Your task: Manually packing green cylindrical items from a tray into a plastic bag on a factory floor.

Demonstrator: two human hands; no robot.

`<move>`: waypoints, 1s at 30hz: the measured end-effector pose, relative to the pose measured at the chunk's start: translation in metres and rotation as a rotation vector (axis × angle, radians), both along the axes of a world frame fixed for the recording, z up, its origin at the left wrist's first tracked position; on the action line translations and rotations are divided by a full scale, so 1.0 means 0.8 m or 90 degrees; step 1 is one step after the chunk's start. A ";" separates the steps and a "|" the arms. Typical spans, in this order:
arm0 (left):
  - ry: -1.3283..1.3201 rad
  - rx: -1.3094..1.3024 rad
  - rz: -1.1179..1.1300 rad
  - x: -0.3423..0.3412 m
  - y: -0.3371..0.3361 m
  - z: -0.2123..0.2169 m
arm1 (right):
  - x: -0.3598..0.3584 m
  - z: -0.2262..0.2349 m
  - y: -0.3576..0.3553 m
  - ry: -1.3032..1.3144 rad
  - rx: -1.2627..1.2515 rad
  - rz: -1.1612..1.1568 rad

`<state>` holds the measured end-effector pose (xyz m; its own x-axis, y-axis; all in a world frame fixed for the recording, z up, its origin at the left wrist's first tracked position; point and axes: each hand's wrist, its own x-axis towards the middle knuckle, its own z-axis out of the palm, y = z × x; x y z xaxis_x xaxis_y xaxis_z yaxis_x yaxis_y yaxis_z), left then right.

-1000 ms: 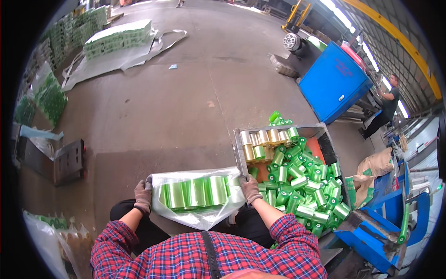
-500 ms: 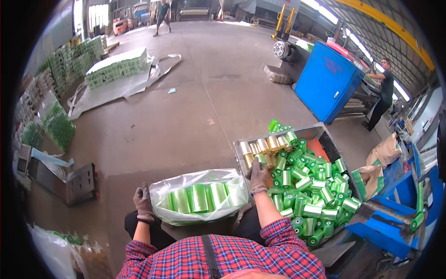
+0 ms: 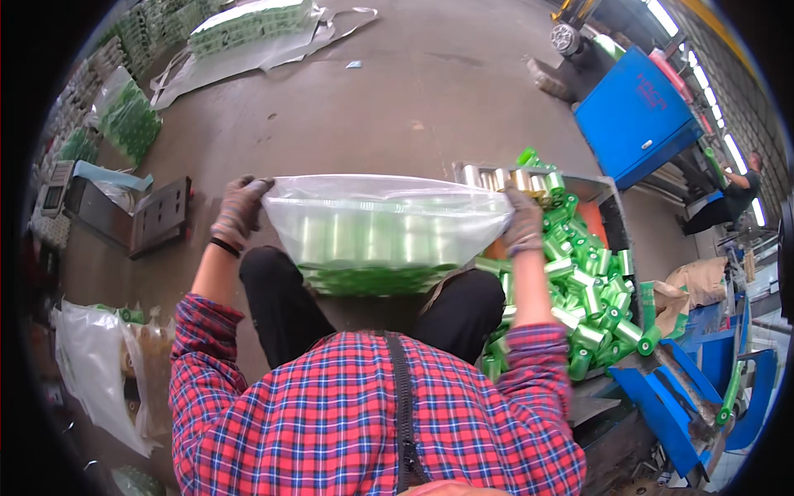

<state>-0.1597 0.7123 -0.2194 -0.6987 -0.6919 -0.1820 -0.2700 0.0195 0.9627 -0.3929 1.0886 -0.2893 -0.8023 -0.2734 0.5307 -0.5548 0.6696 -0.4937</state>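
- Left hand (image 3: 240,211), gloved, clamped tight on the left corner of the clear plastic bag (image 3: 385,219); right hand (image 3: 523,221), also gloved, pinching the right corner the same way.
- Bag stretched between both fists out front, above the knees, rim pulled into a taut line, row of green rolls (image 3: 364,244) sagging in the bottom.
- Biggest worry: thin film carrying all that weight from two corners. Could probably stretch or tear right at either grip.
- Also risky: one glove slipping on the slick plastic, then the whole load tipping out the slack side onto the concrete floor (image 3: 347,107).
- Rolls lying loose inside, so any tilt likely sends them sliding to one end, yanking that corner harder.
- Tray of loose green rolls (image 3: 591,285) heaped just beside the right arm, touching range; easy to knock a few off with an elbow.
- Packages: long white-wrapped bundle of green rolls (image 3: 248,25) far off at top left, resting on a crumpled plastic sheet.
- More bagged green packs (image 3: 128,120) stacked along the left edge, rounded and see-through.
- White plastic bag (image 3: 95,364) slumped at lower left, contents hard to make out.
- Big blue metal box (image 3: 637,112) at upper right, boxy, small reddish marking on its face, too small to tell more.
- Brown paper sack (image 3: 703,281) crumpled at the right, near blue machine parts (image 3: 662,397).
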 end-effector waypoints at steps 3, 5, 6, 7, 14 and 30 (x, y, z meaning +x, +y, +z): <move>-0.178 -0.103 -0.021 0.016 -0.015 0.008 | 0.003 0.075 0.006 -0.458 -0.313 -0.066; -0.080 -0.566 -0.013 0.024 -0.019 -0.002 | 0.029 0.107 -0.001 -0.150 0.145 -0.081; -0.074 -0.564 -0.019 0.010 -0.003 0.016 | 0.046 0.134 -0.013 -0.047 0.167 -0.026; 0.111 -0.640 -0.131 -0.009 0.035 0.051 | 0.067 0.147 -0.025 0.050 0.192 0.025; -0.307 -0.794 -0.720 -0.133 0.135 -0.048 | 0.099 0.091 -0.152 -0.541 0.663 0.376; -0.098 -0.763 -0.587 -0.085 0.145 -0.151 | 0.070 0.053 -0.137 -0.379 0.552 0.356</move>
<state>-0.2274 0.8283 -0.3406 -0.9838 0.1741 0.0438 0.1795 0.9585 0.2215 -0.3370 0.9786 -0.2467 -0.5156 -0.7473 -0.4192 -0.7127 0.6456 -0.2743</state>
